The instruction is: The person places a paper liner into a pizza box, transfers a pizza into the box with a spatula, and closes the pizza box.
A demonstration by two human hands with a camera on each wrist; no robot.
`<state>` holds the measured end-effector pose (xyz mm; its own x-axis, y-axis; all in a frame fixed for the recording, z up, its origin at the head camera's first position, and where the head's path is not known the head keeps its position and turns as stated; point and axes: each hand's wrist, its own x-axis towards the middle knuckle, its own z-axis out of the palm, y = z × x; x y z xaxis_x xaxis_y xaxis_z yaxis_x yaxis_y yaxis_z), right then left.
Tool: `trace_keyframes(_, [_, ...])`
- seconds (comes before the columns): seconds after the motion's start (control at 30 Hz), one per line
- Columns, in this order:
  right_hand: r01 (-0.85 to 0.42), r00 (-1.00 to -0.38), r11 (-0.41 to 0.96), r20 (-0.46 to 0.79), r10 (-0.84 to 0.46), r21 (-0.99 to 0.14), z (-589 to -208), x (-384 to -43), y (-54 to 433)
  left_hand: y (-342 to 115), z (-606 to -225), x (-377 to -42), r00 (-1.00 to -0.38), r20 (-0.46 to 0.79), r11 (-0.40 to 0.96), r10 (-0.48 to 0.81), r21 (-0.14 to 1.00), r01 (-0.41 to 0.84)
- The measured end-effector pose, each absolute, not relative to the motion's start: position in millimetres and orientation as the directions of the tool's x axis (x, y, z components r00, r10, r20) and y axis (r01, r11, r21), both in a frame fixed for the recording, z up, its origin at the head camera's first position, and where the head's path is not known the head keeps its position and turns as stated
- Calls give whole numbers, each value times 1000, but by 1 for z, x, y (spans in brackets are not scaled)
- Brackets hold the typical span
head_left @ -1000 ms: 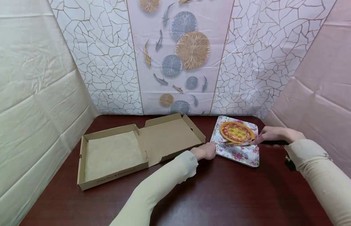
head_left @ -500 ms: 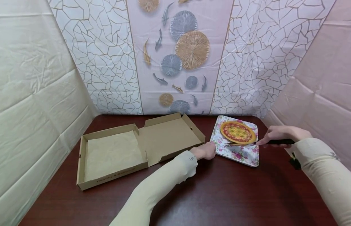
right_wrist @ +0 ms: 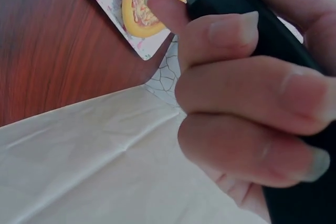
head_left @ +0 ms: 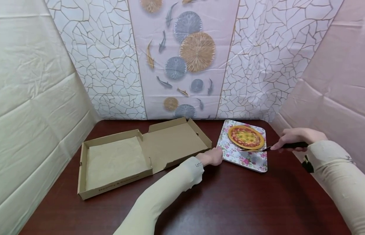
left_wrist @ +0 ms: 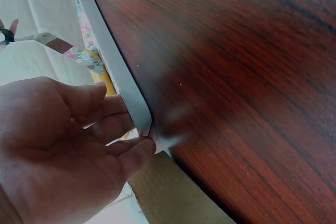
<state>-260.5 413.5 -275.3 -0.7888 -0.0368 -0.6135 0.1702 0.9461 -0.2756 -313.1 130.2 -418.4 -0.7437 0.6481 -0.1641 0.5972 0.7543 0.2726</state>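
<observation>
Pizza: the round pizza with a raised yellow crust and red-and-yellow topping lies on the tray, toward its far side, and looks whole.
Tray: a white, square-cornered tray with a pink flower print, at the far right of the counter, a dark red wood-grain surface.
Server: a black-handled server with a thin metal blade reaches in from the right along the pizza's near edge; whether any of the blade is under the crust cannot be told.
Right hand: the right hand is wrapped round the black handle, well apart from the other hand.
Left hand: the left hand grips the tray's near left corner, fingers curled at the rim.
Box: an unfolded brown cardboard box, beige paper in its base, lies left of the tray, its lid side near the left hand.
Blade work: the step seems to be working the blade at the near crust; best kept low and nearly flat, slid in with short, even strokes, since a steep tip could shove the pizza or scratch the print.
Corner hold: a firm grip should stop the tray turning under the push, with fingers clear of the blade's path.
</observation>
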Motion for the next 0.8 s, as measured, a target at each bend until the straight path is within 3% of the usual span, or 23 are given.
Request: trace_keyframes(0.8, [186,-853,940,-522,11,-285,-290,-255,433,128,-425,-320,-702,-125,703,701,286,651])
